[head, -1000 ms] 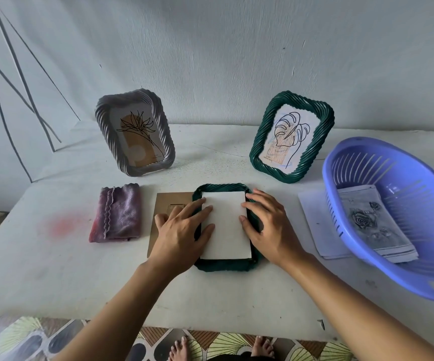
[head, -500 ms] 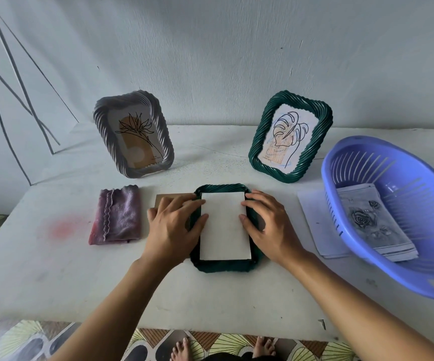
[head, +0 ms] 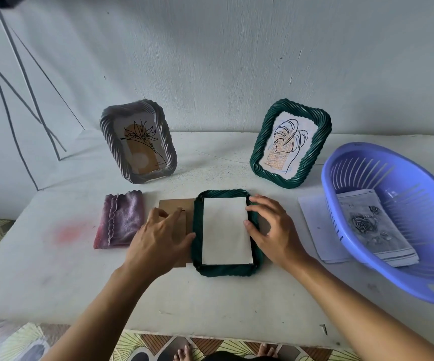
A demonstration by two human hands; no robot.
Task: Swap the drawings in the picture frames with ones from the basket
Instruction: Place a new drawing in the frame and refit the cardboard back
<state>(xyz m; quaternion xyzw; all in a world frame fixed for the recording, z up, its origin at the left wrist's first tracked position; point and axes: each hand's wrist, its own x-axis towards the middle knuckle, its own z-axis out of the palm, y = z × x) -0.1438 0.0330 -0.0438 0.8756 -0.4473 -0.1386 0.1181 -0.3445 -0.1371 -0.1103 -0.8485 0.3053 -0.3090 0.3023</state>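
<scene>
A dark green picture frame [head: 223,271] lies face down at the table's middle, with a white sheet [head: 226,230] set in its back. My left hand [head: 158,238] rests with straight fingers on the brown backing board [head: 175,205] just left of that frame. My right hand [head: 273,230] touches the sheet's right edge and the frame's rim with relaxed fingers. A blue basket [head: 406,269] at the right holds a stack of drawings [head: 372,227], a rose on top. A grey frame [head: 109,131] with a flower drawing and a green frame [head: 321,142] with a leaf drawing stand at the back.
A folded purple cloth [head: 122,220] lies left of the backing board. Loose white sheets [head: 312,222] lie partly under the basket's left side. The white table [head: 210,303] meets a wall behind the frames. Thin metal legs [head: 10,82] lean at the far left.
My left hand has slid left, off the white sheet and frame, onto the brown backing board. My right hand has stayed at the frame's right edge.
</scene>
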